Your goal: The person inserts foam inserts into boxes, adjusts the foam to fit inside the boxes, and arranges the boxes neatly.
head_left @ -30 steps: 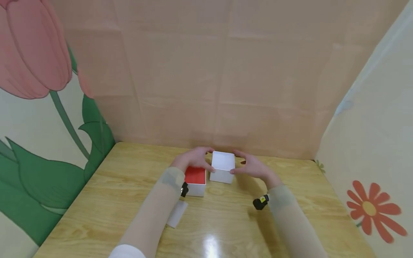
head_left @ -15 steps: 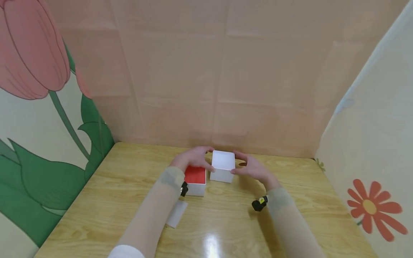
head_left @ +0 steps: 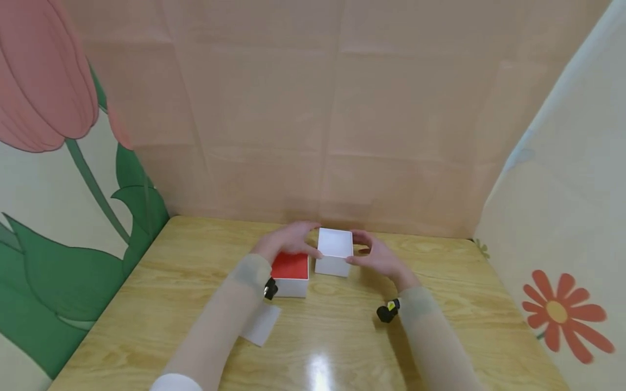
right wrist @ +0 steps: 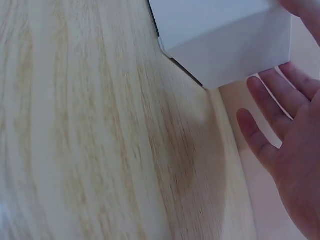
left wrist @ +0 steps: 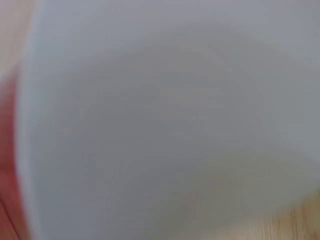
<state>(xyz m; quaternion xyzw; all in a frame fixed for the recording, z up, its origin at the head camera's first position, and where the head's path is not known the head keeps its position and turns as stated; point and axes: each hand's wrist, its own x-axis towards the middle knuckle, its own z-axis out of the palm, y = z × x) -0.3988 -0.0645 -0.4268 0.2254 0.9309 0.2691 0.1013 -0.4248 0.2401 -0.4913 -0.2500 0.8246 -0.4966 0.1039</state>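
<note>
A white open-topped box (head_left: 335, 243) stands near the back of the wooden table, between both hands. My left hand (head_left: 288, 239) holds its left side, thumb at the near corner and fingers towards the far one. On the right side my right hand (head_left: 381, 255) grips it likewise. In the right wrist view the box (right wrist: 230, 45) shows its outer wall, with the fingertips of the right hand (right wrist: 300, 135) at one edge. Just left stands a second white box with a red inside (head_left: 292, 288), partly under my left hand. A blurred white surface (left wrist: 165, 110) fills most of the left wrist view.
A flat white card (head_left: 263, 326) lies on the table (head_left: 342, 336), partly hidden by the left forearm. Behind the table's back edge hangs a pinkish-brown cloth (head_left: 254, 108). Flower-printed panels (head_left: 552, 217) flank both sides.
The left forearm has shifted slightly left, uncovering more of the red-filled box and the card. The head view has turned a little. Both hands stay on the white box.
</note>
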